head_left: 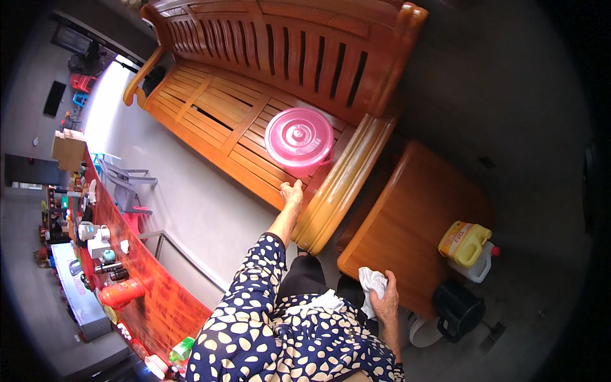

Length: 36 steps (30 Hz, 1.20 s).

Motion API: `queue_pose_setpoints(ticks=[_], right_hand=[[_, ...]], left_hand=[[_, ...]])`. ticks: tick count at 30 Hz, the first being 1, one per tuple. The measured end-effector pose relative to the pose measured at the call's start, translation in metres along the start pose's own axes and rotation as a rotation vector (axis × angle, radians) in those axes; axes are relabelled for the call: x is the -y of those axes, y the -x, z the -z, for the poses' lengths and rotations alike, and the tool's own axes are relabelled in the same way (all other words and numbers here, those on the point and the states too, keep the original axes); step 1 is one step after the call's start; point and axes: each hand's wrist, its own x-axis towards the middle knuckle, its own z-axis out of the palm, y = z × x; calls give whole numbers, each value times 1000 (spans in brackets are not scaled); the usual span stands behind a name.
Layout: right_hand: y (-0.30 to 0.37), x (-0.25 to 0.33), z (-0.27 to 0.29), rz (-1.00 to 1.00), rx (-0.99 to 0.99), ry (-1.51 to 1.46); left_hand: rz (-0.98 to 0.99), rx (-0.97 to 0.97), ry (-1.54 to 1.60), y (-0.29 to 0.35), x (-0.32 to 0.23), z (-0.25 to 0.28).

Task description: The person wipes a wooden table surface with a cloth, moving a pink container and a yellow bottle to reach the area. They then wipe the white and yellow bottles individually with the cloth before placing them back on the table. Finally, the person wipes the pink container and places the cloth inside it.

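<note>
My left hand [293, 193] reaches forward over the front edge of a wooden bench [210, 108]. Its thumb and fingers are apart with nothing in them. Just beyond the fingertips stands a pink lidded bucket [299, 141] on the slatted seat, upright, near the bench's right arm. I cannot tell whether my fingers touch the seat edge. Low beside my body, my right hand [387, 302] is closed on a crumpled white cloth [372, 288], at the near corner of a wooden side table [401, 210].
Yellow and white jugs [466, 244] stand at the side table's right. Next to them is a dark bucket [459, 309]. A long red table [159, 286] on the left carries an orange-red flask [122, 293] and cups. Behind it is a grey plastic chair [124, 184].
</note>
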Motion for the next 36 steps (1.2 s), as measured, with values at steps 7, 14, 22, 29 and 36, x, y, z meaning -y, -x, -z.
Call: queue_pose_setpoints(ticks=[7, 14, 22, 29, 36], right_hand=[[11, -3, -57, -418, 234, -414], [20, 31, -81, -499, 400, -400], [23, 52, -101, -503, 322, -184], [22, 63, -106, -373, 277, -11], [18, 63, -115, -208, 281, 53]], left_hand=[[300, 317, 385, -58, -24, 24], [315, 370, 538, -114, -21, -7], [315, 367, 456, -120, -36, -13], [221, 289, 607, -124, -31, 11], [47, 447, 573, -121, -43, 102]])
